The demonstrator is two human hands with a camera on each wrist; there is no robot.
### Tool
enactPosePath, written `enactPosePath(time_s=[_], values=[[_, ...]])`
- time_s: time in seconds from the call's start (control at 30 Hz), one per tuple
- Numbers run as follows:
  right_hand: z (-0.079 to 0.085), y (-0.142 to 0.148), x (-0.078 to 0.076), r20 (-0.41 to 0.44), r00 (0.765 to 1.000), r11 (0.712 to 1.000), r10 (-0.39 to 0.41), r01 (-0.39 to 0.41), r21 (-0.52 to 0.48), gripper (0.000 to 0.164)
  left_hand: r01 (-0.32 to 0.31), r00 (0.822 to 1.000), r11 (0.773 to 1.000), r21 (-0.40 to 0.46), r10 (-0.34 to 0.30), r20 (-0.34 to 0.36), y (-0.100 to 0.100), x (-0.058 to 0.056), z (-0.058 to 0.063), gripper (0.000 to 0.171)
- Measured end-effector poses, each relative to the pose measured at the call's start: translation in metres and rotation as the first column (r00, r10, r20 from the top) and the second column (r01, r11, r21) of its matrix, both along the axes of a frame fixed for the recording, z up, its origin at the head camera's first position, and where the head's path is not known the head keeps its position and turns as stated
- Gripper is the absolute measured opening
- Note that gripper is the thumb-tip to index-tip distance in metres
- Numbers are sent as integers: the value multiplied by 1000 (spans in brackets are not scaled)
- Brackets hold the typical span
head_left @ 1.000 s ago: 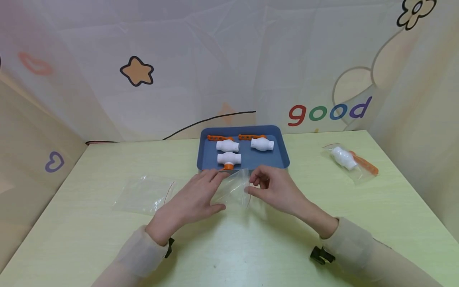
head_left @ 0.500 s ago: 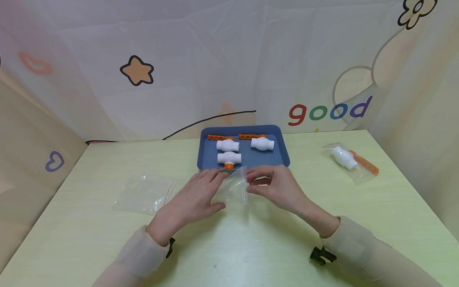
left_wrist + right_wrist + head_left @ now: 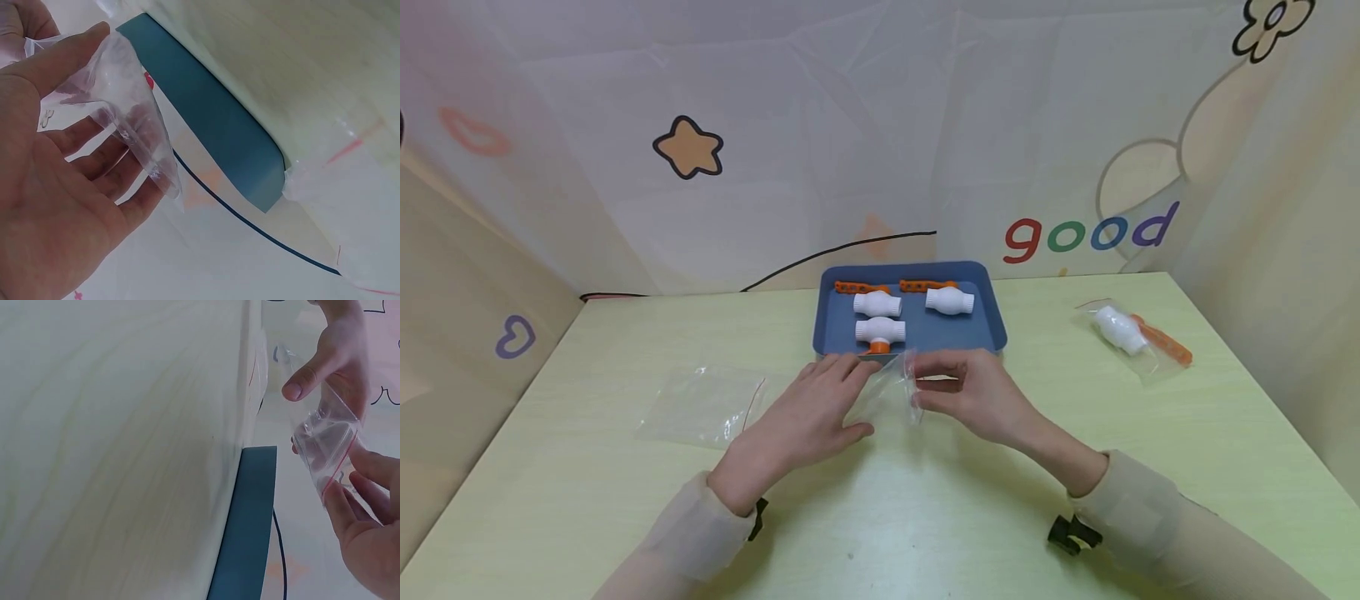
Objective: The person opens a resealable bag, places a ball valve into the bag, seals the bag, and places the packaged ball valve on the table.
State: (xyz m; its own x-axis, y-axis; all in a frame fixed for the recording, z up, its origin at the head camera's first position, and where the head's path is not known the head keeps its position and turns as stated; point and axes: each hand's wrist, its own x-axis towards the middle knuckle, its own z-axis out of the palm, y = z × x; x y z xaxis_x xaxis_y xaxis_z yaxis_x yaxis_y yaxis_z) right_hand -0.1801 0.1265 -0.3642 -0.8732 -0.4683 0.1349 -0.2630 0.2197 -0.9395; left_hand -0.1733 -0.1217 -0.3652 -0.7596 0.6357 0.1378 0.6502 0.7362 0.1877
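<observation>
A clear zip-lock bag (image 3: 883,393) is stretched between the two hands just in front of the blue tray (image 3: 998,333). My left hand (image 3: 808,408) holds its left end, with the thumb on one side and the fingers on the other. At the zip end, my right hand (image 3: 981,396) grips the edge with thumb and fingertips. A red line marks the mouth of the bag (image 3: 328,440) in the right wrist view, and the mouth gapes slightly. Nothing shows inside the bag (image 3: 128,94) in the left wrist view.
Three white valves, including a front one (image 3: 880,331), lie in the tray with orange handles (image 3: 861,288). Left of the hands lies another clear zip-lock bag (image 3: 700,407), flat. At the right, a bagged white valve (image 3: 1120,331) has its orange handle (image 3: 1163,342) beside it.
The right fingers have shifted along the zip edge, going from a curled pinch to a wider grip with straighter fingers. The left hand has stayed almost still.
</observation>
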Motion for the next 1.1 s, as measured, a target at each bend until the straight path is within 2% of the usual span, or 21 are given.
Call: enactPosePath(time_s=[0.2,0.4,0.67,0.87,1.0,1.1], values=[[0,3,-2,-61,998,997,28,-23,78,42,10,1000,1000,18,-10,18,0,0,1,69],[3,8,-2,-106,991,990,77,-64,123,49,-20,995,1000,24,18,93,-4,0,2,78],[5,12,-3,-129,983,985,131,-113,133,54,-47,970,999,-12,48,239,-14,-3,0,93],[3,13,-3,-151,977,979,148,-123,162,56,-80,954,996,-38,88,286,-18,-5,-1,93],[3,13,-3,-170,974,975,149,-116,188,56,-104,949,995,-10,102,300,-19,-6,-2,101],[3,13,-4,-191,970,972,150,-110,205,56,-87,949,995,47,68,308,-18,-6,-1,107]])
